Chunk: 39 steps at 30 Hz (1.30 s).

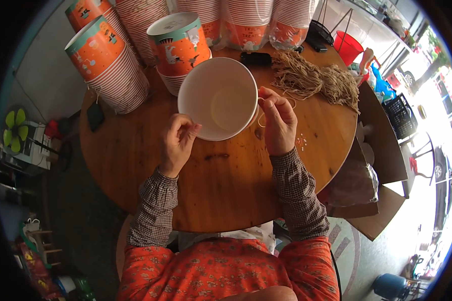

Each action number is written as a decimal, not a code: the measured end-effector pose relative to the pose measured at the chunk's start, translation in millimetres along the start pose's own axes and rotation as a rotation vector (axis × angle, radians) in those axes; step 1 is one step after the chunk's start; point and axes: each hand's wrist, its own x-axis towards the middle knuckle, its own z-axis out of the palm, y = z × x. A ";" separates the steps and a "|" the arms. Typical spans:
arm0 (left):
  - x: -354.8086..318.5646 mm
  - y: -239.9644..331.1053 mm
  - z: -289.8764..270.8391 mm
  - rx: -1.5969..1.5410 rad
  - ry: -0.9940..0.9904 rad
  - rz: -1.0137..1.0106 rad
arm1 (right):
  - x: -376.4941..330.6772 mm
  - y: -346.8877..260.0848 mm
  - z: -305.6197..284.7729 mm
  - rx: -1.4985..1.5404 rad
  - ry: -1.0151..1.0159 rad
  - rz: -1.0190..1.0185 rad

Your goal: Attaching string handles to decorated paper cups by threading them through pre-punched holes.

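Observation:
A white-lined paper bucket (196, 90) is tilted over the round wooden table, its mouth facing me. My left hand (178, 143) pinches its lower left rim between thumb and fingers. At the right rim, my right hand (278, 123) is closed in a pinch on a thin beige string (259, 120), which loops out beside the fingers. Whether the string is fastened to the bucket there cannot be made out. Behind it, a stack of orange and green printed buckets (180, 50) stands upside down. A bundle of beige strings (311, 75) lies at the far right of the table.
More bucket stacks (118, 75) crowd the table's (221, 190) back and left, some in clear plastic. A dark object (256, 58) lies before them. Open cardboard boxes (386, 155) adjoin the right edge; a red bucket (347, 47) stands beyond. A green-bladed fan (16, 128) is at left.

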 end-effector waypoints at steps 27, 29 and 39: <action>-1.2 3.3 5.5 -0.242 -0.077 -0.100 | -5.8 -3.2 3.5 -0.036 0.022 -0.003; -0.8 5.1 6.1 -0.246 -0.077 -0.110 | -5.7 -2.9 2.7 -0.037 0.021 -0.004; -0.6 13.8 9.0 -0.227 -0.081 -0.105 | -5.4 -1.6 0.9 -0.097 0.043 -0.005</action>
